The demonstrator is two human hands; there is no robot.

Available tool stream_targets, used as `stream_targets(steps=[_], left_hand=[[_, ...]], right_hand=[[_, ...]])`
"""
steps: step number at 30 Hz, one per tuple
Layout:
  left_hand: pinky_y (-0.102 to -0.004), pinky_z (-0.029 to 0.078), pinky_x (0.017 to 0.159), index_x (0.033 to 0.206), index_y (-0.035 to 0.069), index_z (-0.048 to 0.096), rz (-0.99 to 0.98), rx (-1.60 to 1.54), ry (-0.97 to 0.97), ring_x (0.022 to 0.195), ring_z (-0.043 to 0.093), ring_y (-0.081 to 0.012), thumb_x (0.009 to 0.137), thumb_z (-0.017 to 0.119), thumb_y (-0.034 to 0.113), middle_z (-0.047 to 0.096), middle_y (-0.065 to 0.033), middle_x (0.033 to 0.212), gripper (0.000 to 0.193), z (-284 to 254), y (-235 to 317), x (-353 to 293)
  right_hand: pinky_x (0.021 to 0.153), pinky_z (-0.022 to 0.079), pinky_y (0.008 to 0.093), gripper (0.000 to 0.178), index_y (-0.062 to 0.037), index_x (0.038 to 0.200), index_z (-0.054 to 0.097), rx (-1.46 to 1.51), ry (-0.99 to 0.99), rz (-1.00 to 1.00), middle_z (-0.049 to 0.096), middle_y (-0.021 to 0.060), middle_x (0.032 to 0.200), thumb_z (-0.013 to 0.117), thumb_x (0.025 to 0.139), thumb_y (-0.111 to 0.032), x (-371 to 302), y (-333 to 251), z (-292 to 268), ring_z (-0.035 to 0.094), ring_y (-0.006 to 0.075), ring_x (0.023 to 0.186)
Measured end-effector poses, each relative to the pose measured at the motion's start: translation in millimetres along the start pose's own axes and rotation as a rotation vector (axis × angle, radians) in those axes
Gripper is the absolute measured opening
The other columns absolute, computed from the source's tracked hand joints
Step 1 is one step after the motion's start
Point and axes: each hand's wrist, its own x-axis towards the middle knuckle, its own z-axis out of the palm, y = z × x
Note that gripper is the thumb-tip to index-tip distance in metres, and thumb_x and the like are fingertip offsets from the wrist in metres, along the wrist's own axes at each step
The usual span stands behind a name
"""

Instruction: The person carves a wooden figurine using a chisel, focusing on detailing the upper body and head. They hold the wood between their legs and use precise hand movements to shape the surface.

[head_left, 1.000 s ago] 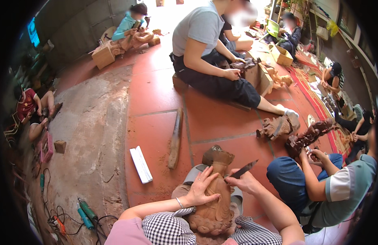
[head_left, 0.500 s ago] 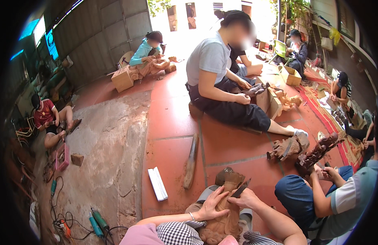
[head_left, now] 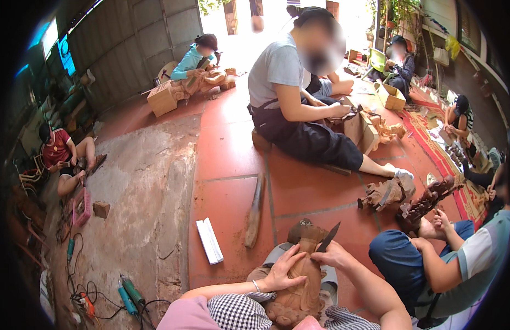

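Note:
A brown wooden carved figure (head_left: pixel 288 305) lies against my lap, its narrow dark-topped end pointing away from me. My left hand (head_left: pixel 284 271) rests on the figure with its fingers spread over the wood. In my right hand (head_left: pixel 333 258) is a knife (head_left: pixel 330 237) with a dark pointed blade, tip up and slanting away to the right. That hand is closed around the lower part of the knife, beside the figure's narrow part. The fingers hide its handle, and I cannot tell whether the edge touches the wood.
Ahead lie a wooden club (head_left: pixel 256 212) and folded white paper (head_left: pixel 210 241). Corded power tools (head_left: pixel 131 294) lie at left. A co-worker (head_left: pixel 442 264) sits close at right near a dark carving (head_left: pixel 431 201); another co-worker (head_left: pixel 299 110) sits ahead. Others work farther off.
The knife in my right hand has tilted more upright, showing more blade. My left hand stays on the figure. The co-worker at right has moved a hand away from the dark carving.

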Motion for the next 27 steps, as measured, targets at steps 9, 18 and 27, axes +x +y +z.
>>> stream_targets(steps=[9, 18, 27], left_hand=[[-0.0479, 0.031, 0.115, 0.142, 0.003, 0.048, -0.001, -0.009, 0.031, 0.141, 0.035, -0.0425, 0.081, 0.077, 0.04, 0.035, -0.0278, 0.152, 0.078, -1.2, -0.2, 0.7], [-0.0472, 0.031, 0.115, 0.139, 0.002, 0.05, -0.05, -0.021, 0.011, 0.142, 0.035, -0.0421, 0.079, 0.079, 0.037, 0.035, -0.0272, 0.152, 0.075, -2.0, -4.4, -1.8], [-0.0475, 0.034, 0.114, 0.138, 0.001, 0.051, -0.075, -0.027, 0.002, 0.141, 0.036, -0.0424, 0.077, 0.08, 0.031, 0.035, -0.0273, 0.153, 0.074, 0.2, -3.3, -1.8]], right_hand=[[0.076, 0.055, 0.0416, 0.031, -0.0065, 0.097, 0.072, -0.249, 0.122, -0.144, 0.073, 0.0167, 0.092, 0.069, 0.081, -0.033, -0.3, -9.6, 8.0, 0.071, 0.0316, 0.091], [0.079, 0.053, 0.0419, 0.035, -0.0044, 0.092, 0.07, -0.251, 0.004, -0.165, 0.071, 0.0173, 0.089, 0.066, 0.081, -0.038, 0.0, -20.1, 9.3, 0.069, 0.0341, 0.087], [0.087, 0.052, 0.0467, 0.047, -0.0124, 0.116, 0.068, -0.399, -0.029, -0.142, 0.071, 0.0178, 0.104, 0.067, 0.082, -0.045, -3.7, -33.4, 8.2, 0.067, 0.0377, 0.1]])
